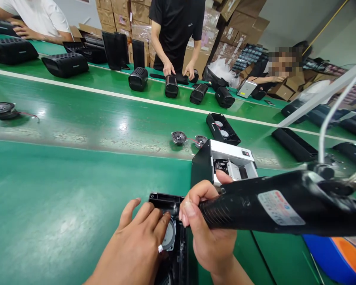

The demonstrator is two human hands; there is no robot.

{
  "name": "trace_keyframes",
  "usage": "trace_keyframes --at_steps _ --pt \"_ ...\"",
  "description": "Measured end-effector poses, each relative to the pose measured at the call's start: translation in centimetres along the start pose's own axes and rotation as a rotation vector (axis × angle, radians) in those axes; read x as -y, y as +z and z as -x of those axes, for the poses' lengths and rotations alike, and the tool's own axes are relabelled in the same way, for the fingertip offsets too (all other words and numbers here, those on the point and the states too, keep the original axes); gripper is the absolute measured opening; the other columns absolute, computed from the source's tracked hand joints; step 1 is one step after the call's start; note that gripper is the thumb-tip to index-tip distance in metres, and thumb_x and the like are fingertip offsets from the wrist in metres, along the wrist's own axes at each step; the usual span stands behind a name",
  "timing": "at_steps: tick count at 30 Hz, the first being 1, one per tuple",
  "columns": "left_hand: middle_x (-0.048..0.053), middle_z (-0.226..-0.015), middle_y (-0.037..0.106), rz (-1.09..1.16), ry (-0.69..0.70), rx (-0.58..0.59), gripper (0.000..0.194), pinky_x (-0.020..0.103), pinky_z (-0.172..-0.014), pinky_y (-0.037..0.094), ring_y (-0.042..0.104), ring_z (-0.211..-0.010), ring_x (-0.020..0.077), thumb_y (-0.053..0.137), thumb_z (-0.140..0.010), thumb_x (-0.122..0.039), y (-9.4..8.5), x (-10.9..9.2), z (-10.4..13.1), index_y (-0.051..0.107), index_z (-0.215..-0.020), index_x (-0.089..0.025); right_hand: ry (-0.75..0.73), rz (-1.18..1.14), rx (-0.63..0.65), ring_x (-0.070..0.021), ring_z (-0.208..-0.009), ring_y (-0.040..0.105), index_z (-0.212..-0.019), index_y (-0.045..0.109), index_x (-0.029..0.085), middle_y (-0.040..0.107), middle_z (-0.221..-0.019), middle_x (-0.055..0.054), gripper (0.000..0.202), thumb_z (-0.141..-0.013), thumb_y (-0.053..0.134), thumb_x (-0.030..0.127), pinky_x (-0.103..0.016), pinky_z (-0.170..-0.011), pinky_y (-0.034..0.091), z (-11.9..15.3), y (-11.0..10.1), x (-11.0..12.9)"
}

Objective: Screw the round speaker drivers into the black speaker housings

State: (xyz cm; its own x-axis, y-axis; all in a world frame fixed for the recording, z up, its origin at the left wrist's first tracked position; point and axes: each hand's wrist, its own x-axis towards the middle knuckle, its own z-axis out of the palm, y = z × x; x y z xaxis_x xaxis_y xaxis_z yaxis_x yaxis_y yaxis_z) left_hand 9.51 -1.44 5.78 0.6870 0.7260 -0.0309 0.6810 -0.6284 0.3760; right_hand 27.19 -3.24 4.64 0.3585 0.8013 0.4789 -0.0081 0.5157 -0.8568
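My right hand (209,233) is wrapped round a black electric screwdriver (243,206) with a white label; its front end points left, towards a black speaker housing (182,253). The bit is hidden behind my fingers. The housing lies on the green bench below, with a round speaker driver (169,235) in it and a small white connector (160,248) at the driver's edge. My left hand (133,241) bends over the housing's left side, little finger raised, index fingertip close to the driver's upper edge. My left thumb is hidden.
Beyond the housing stands a white-and-black screw feeder (231,156). Loose speaker drivers (178,137) and an open housing (224,128) lie on the green conveyor (106,107). Opposite, a person in black (178,35) handles a speaker (171,86). A blue-orange object (335,257) is at right.
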Motion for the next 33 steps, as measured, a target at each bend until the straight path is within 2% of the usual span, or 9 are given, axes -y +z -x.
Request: trace_keyframes --at_steps 4,7,11,14,18,21,24,27,33 --pt "0.007 -0.136 0.084 -0.005 -0.003 0.052 0.066 0.067 -0.132 0.038 0.071 -0.132 0.0349 0.068 -0.088 -0.006 -0.3 -0.4 -0.3 0.075 -0.151 -0.023 -0.008 0.055 0.01 -0.0154 -0.066 0.059 -0.159 0.041 0.035 0.059 -0.097 0.003 0.058 -0.111 0.071 0.02 -0.03 -0.059 0.055 0.0 0.0 -0.5" --pt "0.01 -0.139 0.083 0.001 -0.012 0.1 0.063 0.07 -0.129 0.043 0.071 -0.134 0.0381 0.066 -0.091 -0.008 -0.3 -0.4 -0.7 0.075 -0.151 -0.021 -0.004 0.076 0.012 -0.0151 -0.064 0.057 -0.15 0.045 0.033 0.059 -0.094 0.004 0.052 -0.108 0.074 0.021 -0.03 -0.058 0.055 0.0 0.1 -0.5" --pt "0.009 -0.146 0.081 0.002 -0.054 0.148 0.072 0.068 -0.128 0.044 0.068 -0.139 0.0383 0.064 -0.09 -0.003 -0.4 -0.7 -1.2 0.071 -0.158 -0.024 0.021 0.131 0.027 -0.0173 -0.07 0.06 -0.142 0.051 0.033 0.061 -0.094 0.003 0.045 -0.106 0.077 0.023 -0.031 -0.063 0.055 0.4 -0.2 -0.7" --pt "0.008 -0.145 0.081 -0.007 -0.07 0.158 0.069 0.068 -0.127 0.043 0.068 -0.139 0.0389 0.066 -0.089 -0.003 -0.5 -0.8 -1.2 0.074 -0.154 -0.025 0.013 0.186 0.024 -0.0175 -0.07 0.057 -0.136 0.055 0.032 0.062 -0.096 0.002 0.038 -0.107 0.077 0.023 -0.032 -0.062 0.051 0.4 -0.5 -0.7" --pt "0.007 -0.142 0.083 -0.037 -0.031 0.106 0.06 0.065 -0.123 0.045 0.07 -0.135 0.038 0.068 -0.091 -0.007 -0.3 -0.4 -0.9 0.077 -0.148 -0.024 -0.073 0.227 0.042 -0.0166 -0.069 0.054 -0.133 0.056 0.033 0.062 -0.094 0.003 0.04 -0.102 0.073 0.013 -0.032 -0.062 0.047 -0.4 -0.2 -0.3" --pt "0.006 -0.138 0.084 -0.067 0.04 0.012 0.049 0.06 -0.119 0.046 0.071 -0.13 0.0352 0.068 -0.097 -0.014 0.0 0.0 -0.7 0.079 -0.143 -0.028 -0.135 0.185 0.047 -0.0165 -0.068 0.056 -0.135 0.056 0.034 0.06 -0.09 0.004 0.047 -0.098 0.07 0.009 -0.031 -0.063 0.049 -0.9 0.6 0.0" --pt "0.004 -0.131 0.085 -0.131 0.069 -0.067 0.038 0.057 -0.116 0.045 0.071 -0.125 0.0333 0.065 -0.099 -0.013 0.4 0.1 -0.6 0.085 -0.127 -0.029 -0.156 0.178 0.022 -0.0179 -0.066 0.058 -0.136 0.055 0.032 0.059 -0.086 0.004 0.044 -0.099 0.072 0.015 -0.032 -0.059 0.051 -1.0 1.2 -0.1" --pt "0.004 -0.12 0.086 -0.187 0.082 -0.097 0.036 0.055 -0.111 0.045 0.072 -0.119 0.0335 0.065 -0.096 -0.008 0.5 0.1 -0.6 0.086 -0.115 -0.029 -0.189 0.194 0.011 -0.0188 -0.063 0.056 -0.135 0.054 0.031 0.059 -0.086 0.002 0.04 -0.1 0.073 0.023 -0.033 -0.056 0.053 -0.9 1.5 -0.4" --pt "0.006 -0.116 0.085 -0.129 0.099 -0.103 0.042 0.054 -0.098 0.055 0.073 -0.112 0.0347 0.07 -0.09 -0.01 1.1 1.0 -0.8 0.085 -0.124 -0.029 -0.222 0.172 0.009 -0.0182 -0.069 0.061 -0.131 0.058 0.034 0.06 -0.091 0.002 0.031 -0.105 0.072 0.024 -0.034 -0.063 0.057 -0.3 0.9 0.0"
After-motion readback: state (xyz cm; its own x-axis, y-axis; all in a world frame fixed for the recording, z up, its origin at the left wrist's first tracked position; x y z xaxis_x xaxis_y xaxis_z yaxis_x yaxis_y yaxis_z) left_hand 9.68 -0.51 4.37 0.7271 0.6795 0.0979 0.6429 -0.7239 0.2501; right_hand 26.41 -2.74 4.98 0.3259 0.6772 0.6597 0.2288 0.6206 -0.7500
